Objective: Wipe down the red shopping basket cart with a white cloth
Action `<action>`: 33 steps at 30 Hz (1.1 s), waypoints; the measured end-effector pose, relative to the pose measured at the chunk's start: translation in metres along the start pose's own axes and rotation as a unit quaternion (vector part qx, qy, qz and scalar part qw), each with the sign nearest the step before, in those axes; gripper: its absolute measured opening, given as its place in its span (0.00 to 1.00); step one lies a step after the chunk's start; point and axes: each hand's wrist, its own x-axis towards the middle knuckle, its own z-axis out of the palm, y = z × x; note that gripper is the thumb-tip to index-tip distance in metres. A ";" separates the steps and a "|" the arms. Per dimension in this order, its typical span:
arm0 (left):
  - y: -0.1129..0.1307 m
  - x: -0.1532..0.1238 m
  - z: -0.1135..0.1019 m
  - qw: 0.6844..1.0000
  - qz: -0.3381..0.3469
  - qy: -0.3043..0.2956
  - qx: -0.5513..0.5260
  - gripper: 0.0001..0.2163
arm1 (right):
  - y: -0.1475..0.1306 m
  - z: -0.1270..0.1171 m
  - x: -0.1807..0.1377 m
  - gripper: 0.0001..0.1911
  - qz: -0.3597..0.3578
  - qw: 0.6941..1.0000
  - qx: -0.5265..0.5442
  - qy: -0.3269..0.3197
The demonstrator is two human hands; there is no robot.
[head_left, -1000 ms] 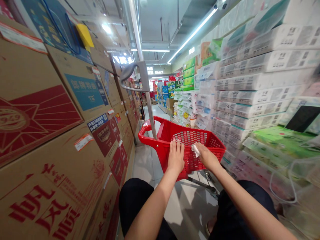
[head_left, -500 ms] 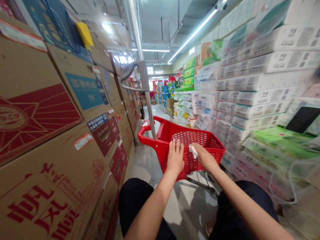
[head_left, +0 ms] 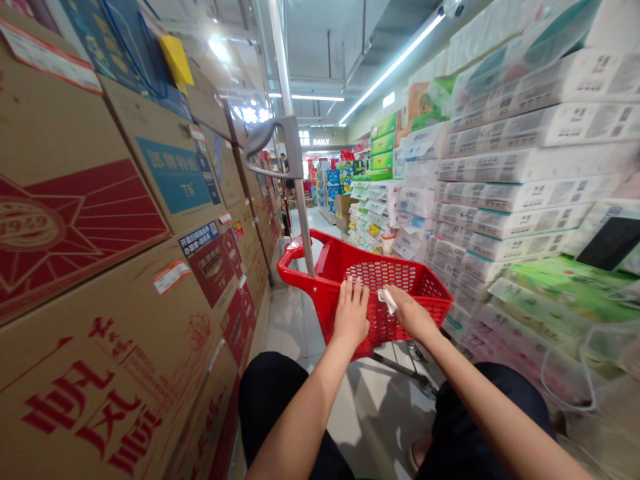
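A red plastic shopping basket cart [head_left: 325, 303] stands right in front of me, with a metal pole and a grey handle [head_left: 287, 150] rising at its left end. My left hand [head_left: 352, 310] rests on the near rim, its fingers stretched out and slightly apart. At the same rim, a little to the right, my right hand [head_left: 407, 312] is closed on a crumpled white tissue [head_left: 387, 300]. The tissue is against the rim; the fingertips behind it are partly hidden. Through the holes in its walls, the basket's inside shows only in part.
Stacked cardboard cartons [head_left: 100, 320] line the aisle's left side. Wrapped tissue packs [head_left: 505, 180] are piled high on the right, with a black phone-like slab [head_left: 610, 243] lying on lower packs. Pale floor tiles [head_left: 293, 323] run ahead. A person [head_left: 285, 163] appears far down the aisle.
The view has shifted slightly, so the surroundings sit a little farther right. Both hands stay at the rim, with the tissue still in the right one.
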 end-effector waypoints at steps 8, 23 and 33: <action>0.019 0.009 0.000 0.999 -0.042 -0.018 0.010 0.42 | 0.034 -0.030 -0.020 0.22 0.059 0.996 -0.063 0.009; 0.028 0.008 -0.003 0.999 -0.029 -0.036 -0.017 0.32 | -0.023 0.000 -0.029 0.41 -0.051 0.994 -0.081 0.042; 0.034 0.008 -0.003 0.999 -0.028 -0.021 -0.035 0.34 | 0.017 -0.024 -0.046 0.34 0.067 0.994 -0.085 0.020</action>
